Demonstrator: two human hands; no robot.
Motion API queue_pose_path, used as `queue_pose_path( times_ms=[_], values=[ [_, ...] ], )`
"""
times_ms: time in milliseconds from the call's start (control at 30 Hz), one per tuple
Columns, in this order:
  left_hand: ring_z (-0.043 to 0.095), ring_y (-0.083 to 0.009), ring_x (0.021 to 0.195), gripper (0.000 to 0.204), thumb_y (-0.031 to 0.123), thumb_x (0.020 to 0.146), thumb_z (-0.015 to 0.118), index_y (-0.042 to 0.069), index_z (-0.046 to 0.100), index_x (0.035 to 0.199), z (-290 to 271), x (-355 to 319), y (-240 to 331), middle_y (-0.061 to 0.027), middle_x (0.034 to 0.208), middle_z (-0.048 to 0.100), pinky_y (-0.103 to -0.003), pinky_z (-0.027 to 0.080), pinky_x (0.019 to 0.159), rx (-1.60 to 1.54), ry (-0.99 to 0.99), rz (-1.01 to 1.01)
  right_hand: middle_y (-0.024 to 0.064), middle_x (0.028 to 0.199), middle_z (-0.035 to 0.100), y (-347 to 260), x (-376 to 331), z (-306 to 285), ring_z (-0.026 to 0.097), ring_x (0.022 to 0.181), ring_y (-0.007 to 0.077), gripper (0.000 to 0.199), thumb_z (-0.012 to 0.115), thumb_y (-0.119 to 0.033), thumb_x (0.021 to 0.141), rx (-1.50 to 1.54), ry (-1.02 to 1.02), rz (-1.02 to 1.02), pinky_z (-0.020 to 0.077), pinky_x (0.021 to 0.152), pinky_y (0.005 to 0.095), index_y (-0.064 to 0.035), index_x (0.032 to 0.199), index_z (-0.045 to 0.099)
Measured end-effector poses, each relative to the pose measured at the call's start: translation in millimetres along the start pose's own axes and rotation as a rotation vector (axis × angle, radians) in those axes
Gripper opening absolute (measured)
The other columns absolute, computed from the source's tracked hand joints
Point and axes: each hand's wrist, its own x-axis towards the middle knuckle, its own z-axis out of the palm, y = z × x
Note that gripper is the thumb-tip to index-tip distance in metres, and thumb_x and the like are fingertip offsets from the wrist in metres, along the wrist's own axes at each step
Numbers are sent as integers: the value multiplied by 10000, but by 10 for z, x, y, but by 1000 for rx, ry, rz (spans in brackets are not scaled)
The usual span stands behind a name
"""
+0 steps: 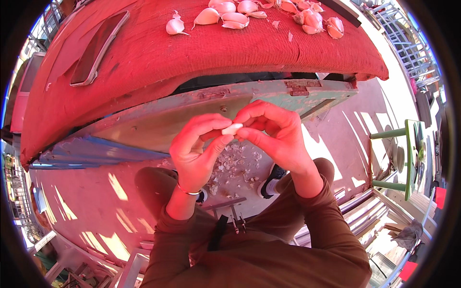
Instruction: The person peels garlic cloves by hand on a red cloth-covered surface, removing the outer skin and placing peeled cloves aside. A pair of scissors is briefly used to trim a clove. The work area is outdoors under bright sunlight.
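1. The white garlic clove point(232, 129) sits between the two hands, raised in front of the person, below the near edge of the tabletop point(230, 55) as seen from the head.
2. The left hand point(192, 151) pinches the clove's left end narrowly between thumb and fingertips; a bracelet point(188, 192) circles that wrist.
3. The right hand point(278, 132) holds the other end, its thumb and curled index finger close together at the clove.
4. More garlic cloves point(235, 20), pinkish and in their skins, lie loose along the far part of the red-covered tabletop, well apart from the hands.
5. A flat, dark-faced phone point(100, 48) lies on the tabletop's left part; any marking on it is too small to make out.
6. Papery peelings point(235, 165) litter the floor beneath the hands, between the person's shoes point(270, 180).
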Motion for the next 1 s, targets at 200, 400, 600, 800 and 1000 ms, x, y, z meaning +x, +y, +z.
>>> queue_pose_path(
  times_ms=[200, 400, 600, 800, 1000],
  values=[
    [683, -212, 1072, 232, -102, 915, 729, -74, 673, 1138, -30, 0, -50, -141, 1191, 652, -347, 606, 933, -179, -8, -79, 111, 1070, 675, 43, -3, -12, 699, 944, 170, 149, 686, 55, 971, 34, -21, 17, 578, 831, 298, 71, 1118, 668],
    [692, -217, 1033, 214, 3, 960, 720, -38, 645, 1157, -60, -19, -96, -131, 1206, 634, -358, 608, 857, -309, -4, -215, 128, 1069, 679, 31, -11, 9, 706, 935, 185, 137, 681, 50, 977, 83, -19, 47, 584, 823, 307, 82, 1109, 669],
    [695, -207, 1026, 211, -17, 944, 728, -31, 648, 1139, -51, 1, -61, -117, 1197, 627, -335, 603, 856, -359, -8, -219, 134, 1090, 662, 37, 5, 2, 693, 978, 189, 148, 695, 98, 936, -32, -17, -48, 587, 852, 322, 67, 1079, 673],
    [694, -200, 1066, 247, -116, 901, 731, -55, 674, 1133, -69, -8, -105, -110, 1197, 624, -324, 622, 915, -243, -8, -111, 131, 1104, 651, 3, 18, 70, 675, 1025, 197, 205, 721, 141, 875, -202, -9, -174, 581, 893, 336, 43, 1051, 683],
    [690, -193, 1054, 225, -116, 901, 730, -49, 690, 1113, -96, 27, -129, -120, 1197, 624, -323, 619, 912, -203, -31, -82, 122, 1092, 649, 17, 20, 50, 676, 1017, 196, 211, 728, 149, 860, -178, -9, -155, 574, 897, 336, 34, 1032, 691]
  ],
)
